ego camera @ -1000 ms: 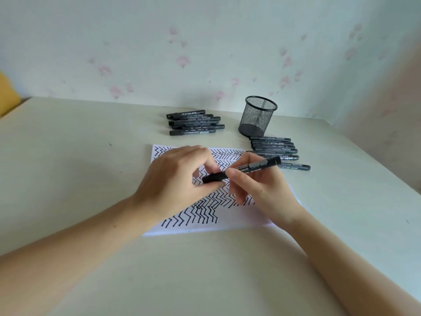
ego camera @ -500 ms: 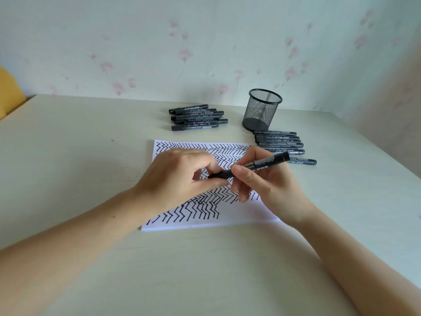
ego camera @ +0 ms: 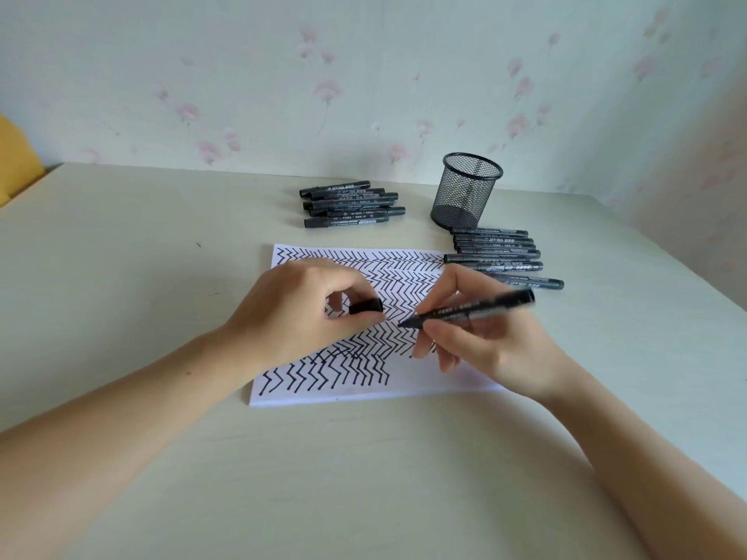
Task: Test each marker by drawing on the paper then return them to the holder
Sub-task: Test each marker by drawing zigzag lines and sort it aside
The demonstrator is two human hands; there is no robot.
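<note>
Above the paper [ego camera: 364, 381], both hands curl shut — left hand [ego camera: 295, 317] pinching the cap [ego camera: 366, 306], right hand [ego camera: 485, 341] gripping the marker [ego camera: 469, 311].

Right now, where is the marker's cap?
In the head view, the cap is pinched in the left hand over the paper, left of the uncapped marker that the right hand holds.
</note>
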